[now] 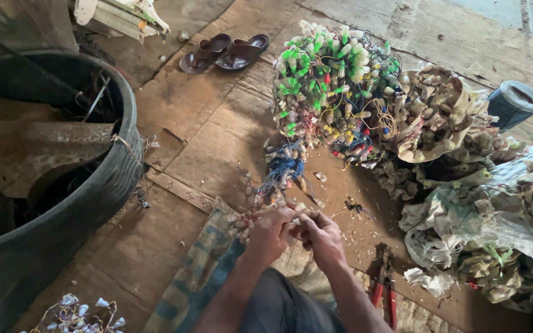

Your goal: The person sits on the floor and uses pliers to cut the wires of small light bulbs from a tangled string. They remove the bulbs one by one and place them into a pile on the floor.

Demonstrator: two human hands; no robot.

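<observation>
My left hand (271, 231) and my right hand (320, 233) meet at the bottom centre, both closed on a strand of small bulb holders on thin wires (260, 206). The strand runs up to a bundle with blue wires (284, 166). Beyond it lies a big tangled heap of bulb holders with green, white and red caps (331, 86). My knee shows below my hands.
A large black tub (57, 228) holding rusty scrap stands at the left. Brown sandals (223, 52) lie at the top. Red-handled pliers (384, 287) rest by my right arm. Sacks with more holders (495, 228) and a blue roll (513, 102) are at the right.
</observation>
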